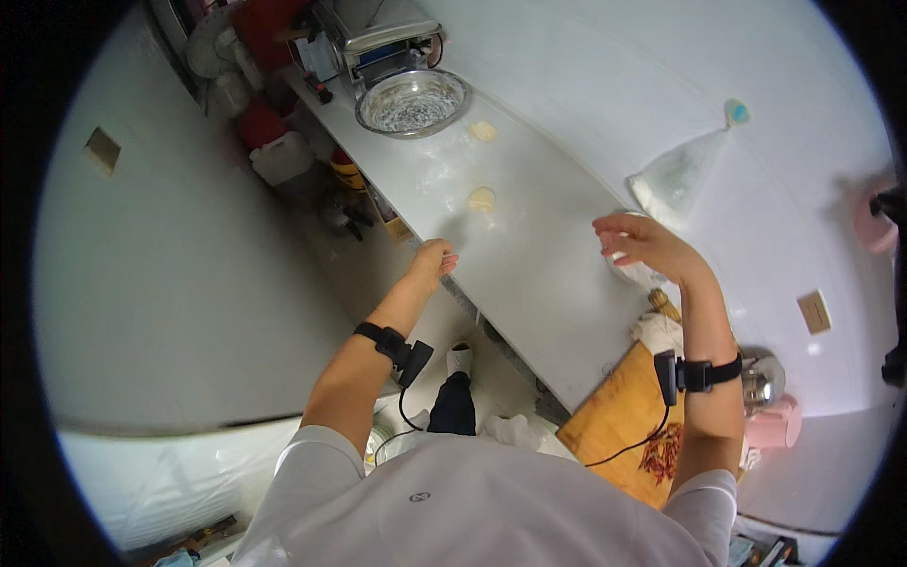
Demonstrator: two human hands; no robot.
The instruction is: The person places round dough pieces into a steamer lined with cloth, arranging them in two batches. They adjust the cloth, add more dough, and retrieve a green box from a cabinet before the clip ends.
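My left hand [436, 259] hangs at the near edge of the pale counter [538, 298], fingers curled, with nothing visible in it. My right hand [634, 241] is over a white bowl or bag [638, 273] by the wall, its fingers spread; whether they touch it I cannot tell. Two flat round pieces of dough lie on the floured counter, one [482, 199] beyond my left hand and another [483, 131] farther off. Behind them stands a wide steel bowl [413, 103] dusted inside with flour.
A steel machine [386, 35] stands at the counter's far end. At the near right, a wooden board [609, 418] bears dried red chillies [662, 453]. Beside it are a cloth [657, 332], a steel pot [762, 381] and a pink jug [776, 423]. A clear bag [680, 173] hangs on the wall.
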